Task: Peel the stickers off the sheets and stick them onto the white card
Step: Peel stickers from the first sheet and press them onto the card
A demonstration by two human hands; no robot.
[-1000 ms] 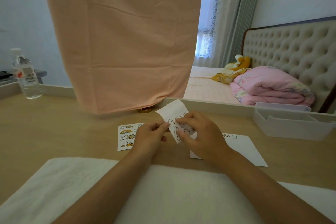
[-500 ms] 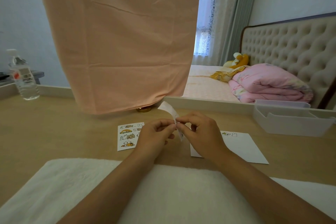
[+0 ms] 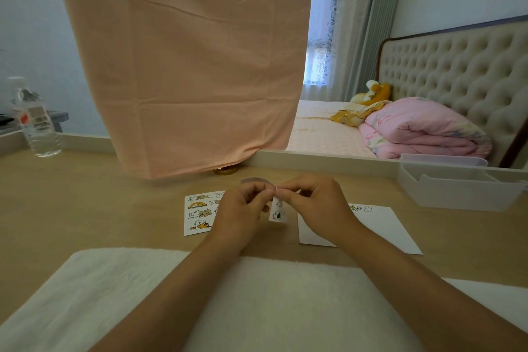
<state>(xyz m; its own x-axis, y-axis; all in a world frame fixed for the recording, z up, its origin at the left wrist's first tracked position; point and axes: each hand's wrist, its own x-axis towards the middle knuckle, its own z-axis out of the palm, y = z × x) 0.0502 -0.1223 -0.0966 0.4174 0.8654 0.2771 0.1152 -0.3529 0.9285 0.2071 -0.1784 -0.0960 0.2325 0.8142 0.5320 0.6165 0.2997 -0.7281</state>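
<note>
A small sticker sheet with cartoon animals is bent over between my hands above the wooden table. My left hand pinches its upper edge. My right hand pinches it from the other side, fingertips almost touching the left ones. A second sticker sheet lies flat on the table to the left, partly behind my left hand. The white card lies to the right, partly under my right wrist, with two or three stickers along its far edge.
A white towel covers the near table edge under my forearms. A peach cloth hangs down over the table's back. A water bottle stands far left; a clear plastic tray sits at the right.
The held sheet was upright and tilted back; now it is folded over and hangs down between my fingertips. Both hands have drawn closer together.
</note>
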